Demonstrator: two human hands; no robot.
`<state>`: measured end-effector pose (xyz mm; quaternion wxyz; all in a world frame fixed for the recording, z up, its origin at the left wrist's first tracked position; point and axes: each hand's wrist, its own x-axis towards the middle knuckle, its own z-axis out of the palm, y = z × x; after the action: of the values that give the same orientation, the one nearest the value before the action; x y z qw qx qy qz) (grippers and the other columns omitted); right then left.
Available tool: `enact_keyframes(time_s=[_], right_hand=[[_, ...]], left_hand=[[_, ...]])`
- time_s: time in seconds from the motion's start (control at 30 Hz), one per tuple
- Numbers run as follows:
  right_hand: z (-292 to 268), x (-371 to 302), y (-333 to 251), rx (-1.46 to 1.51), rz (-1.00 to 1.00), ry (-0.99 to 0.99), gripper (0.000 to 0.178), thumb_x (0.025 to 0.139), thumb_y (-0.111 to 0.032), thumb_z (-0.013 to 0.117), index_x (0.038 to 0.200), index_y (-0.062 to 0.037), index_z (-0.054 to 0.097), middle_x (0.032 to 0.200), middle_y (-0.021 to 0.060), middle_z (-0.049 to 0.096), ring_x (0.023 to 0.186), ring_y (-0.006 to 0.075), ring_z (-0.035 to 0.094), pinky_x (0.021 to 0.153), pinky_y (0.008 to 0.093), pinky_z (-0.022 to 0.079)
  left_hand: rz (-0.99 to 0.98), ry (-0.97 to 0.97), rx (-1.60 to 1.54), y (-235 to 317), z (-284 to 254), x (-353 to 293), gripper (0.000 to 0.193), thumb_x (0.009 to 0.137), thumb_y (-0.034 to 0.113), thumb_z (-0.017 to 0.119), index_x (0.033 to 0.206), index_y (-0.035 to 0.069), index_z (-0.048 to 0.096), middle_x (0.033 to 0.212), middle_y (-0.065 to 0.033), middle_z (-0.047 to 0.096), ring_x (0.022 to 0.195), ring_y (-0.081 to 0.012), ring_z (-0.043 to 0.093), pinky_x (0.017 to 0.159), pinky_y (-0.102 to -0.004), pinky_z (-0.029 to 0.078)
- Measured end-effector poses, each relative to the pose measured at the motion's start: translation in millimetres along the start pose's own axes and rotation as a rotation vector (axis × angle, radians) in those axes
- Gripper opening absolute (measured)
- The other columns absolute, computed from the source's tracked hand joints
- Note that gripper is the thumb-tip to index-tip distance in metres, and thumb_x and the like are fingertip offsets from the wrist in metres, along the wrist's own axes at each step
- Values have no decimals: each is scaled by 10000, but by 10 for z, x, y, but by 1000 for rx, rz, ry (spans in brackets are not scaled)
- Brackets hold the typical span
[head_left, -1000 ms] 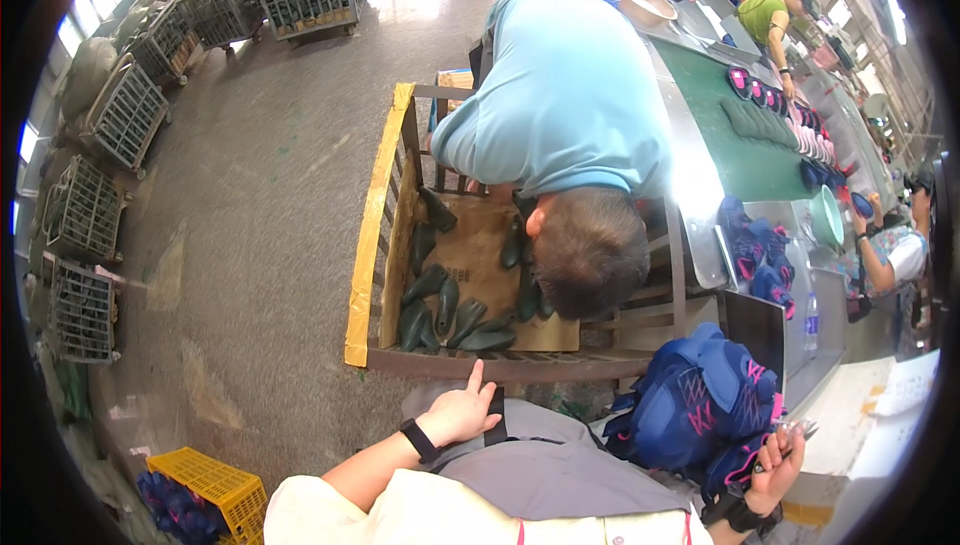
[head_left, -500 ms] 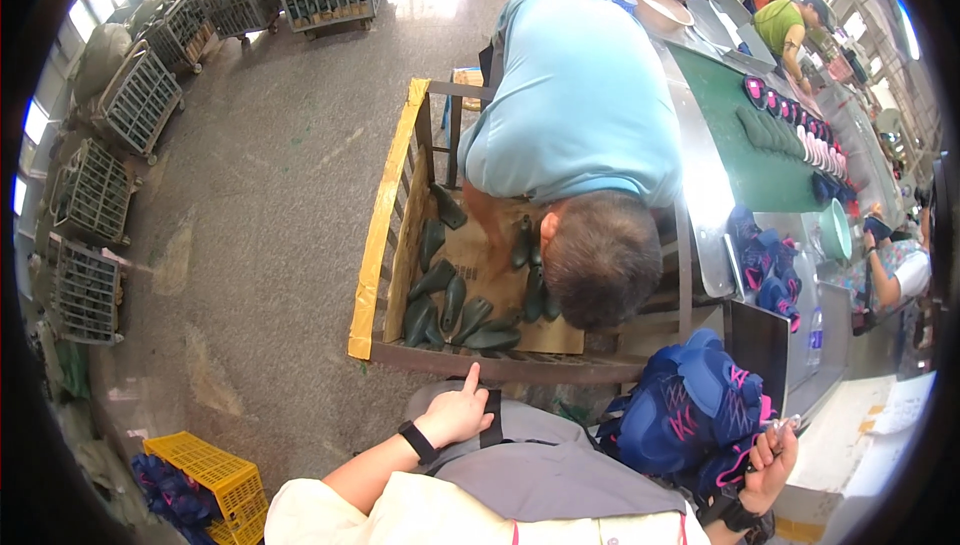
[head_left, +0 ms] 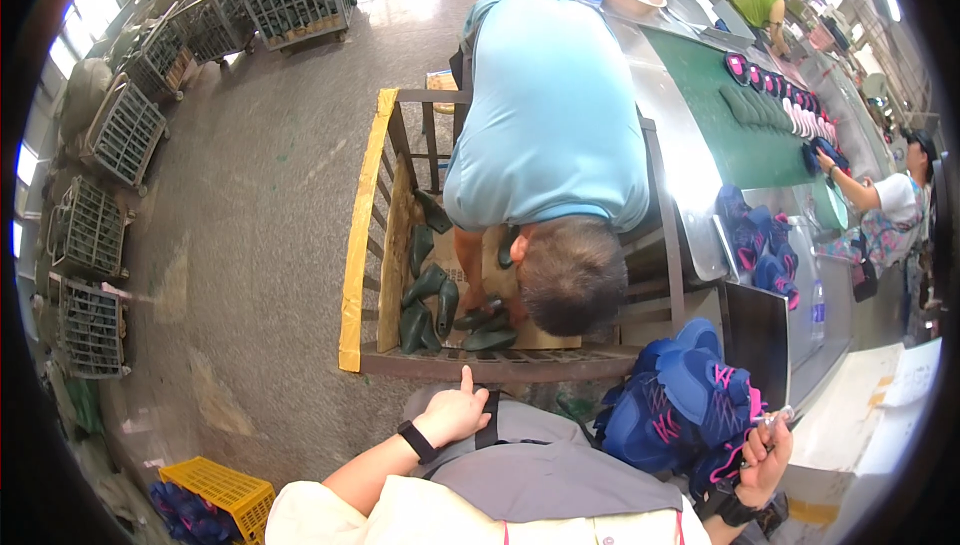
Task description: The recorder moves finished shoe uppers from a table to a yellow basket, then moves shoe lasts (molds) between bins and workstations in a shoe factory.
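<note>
My left hand (head_left: 455, 413) rests at my lap by the near rail of a metal cart (head_left: 520, 369), index finger stretched toward the rail and the others loosely curled, holding nothing. My right hand (head_left: 766, 457) is closed around a small shiny metal object (head_left: 786, 413), its kind unclear. Beside that hand is a pile of blue shoes with pink laces (head_left: 668, 400). A co-worker in a light blue shirt (head_left: 560, 115) bends deep into the cart, hands among dark green shoe lasts (head_left: 447, 307). The head hides part of the cart's inside.
To the right, a workbench with a green belt (head_left: 690, 95) carries shoe parts and more blue shoes (head_left: 768, 260). Other workers sit along it. Barred carts (head_left: 125, 135) line the left. A yellow crate (head_left: 225, 490) with blue shoes stands at lower left.
The co-worker's arms have shifted toward the cart's near end, onto the lasts there; fewer lasts show. The view has shifted slightly. My hands hold nearly the same pose. A worker at right reaches out.
</note>
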<state>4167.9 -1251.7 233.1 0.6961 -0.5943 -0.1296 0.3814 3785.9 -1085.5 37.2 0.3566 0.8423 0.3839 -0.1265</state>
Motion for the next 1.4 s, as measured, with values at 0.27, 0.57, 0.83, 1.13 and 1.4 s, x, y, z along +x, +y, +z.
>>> enact_keyframes(time_s=[0.27,0.57,0.83,1.13,1.4], right_hand=[[-70,-162,-39,-43,7,45,117,831,-178,536,860,-93,461,596,-24,364,386,29,284,304,170,200],[68,-159,93,12,18,54,135,781,-140,587,773,-54,484,574,-7,385,391,50,315,333,185,231],[-82,-220,223,50,25,80,141,780,-151,595,768,-47,501,576,-14,384,399,46,316,346,180,237],[-180,-343,305,-8,82,128,111,788,-104,584,768,-70,481,555,-32,388,379,34,305,330,176,225],[-195,-697,363,-397,136,238,128,741,-76,617,780,-37,502,594,-19,484,458,17,377,402,180,272]], left_hand=[[20,-20,61,101,-112,65,415,772,332,562,1051,31,503,1210,-382,341,682,-369,612,593,-423,506],[21,291,93,89,-177,117,321,736,244,601,978,45,531,929,-195,536,666,-319,593,556,-416,484],[23,-98,45,270,-301,223,358,816,400,513,957,81,591,947,-168,585,812,-305,589,695,-383,478],[-91,-639,-334,-315,-117,103,688,853,606,268,1178,49,508,1173,-192,517,1111,-313,476,936,-338,356],[-481,-973,-786,-611,163,-225,762,830,665,188,1364,123,229,1261,-69,441,1079,-211,486,825,-355,460]])
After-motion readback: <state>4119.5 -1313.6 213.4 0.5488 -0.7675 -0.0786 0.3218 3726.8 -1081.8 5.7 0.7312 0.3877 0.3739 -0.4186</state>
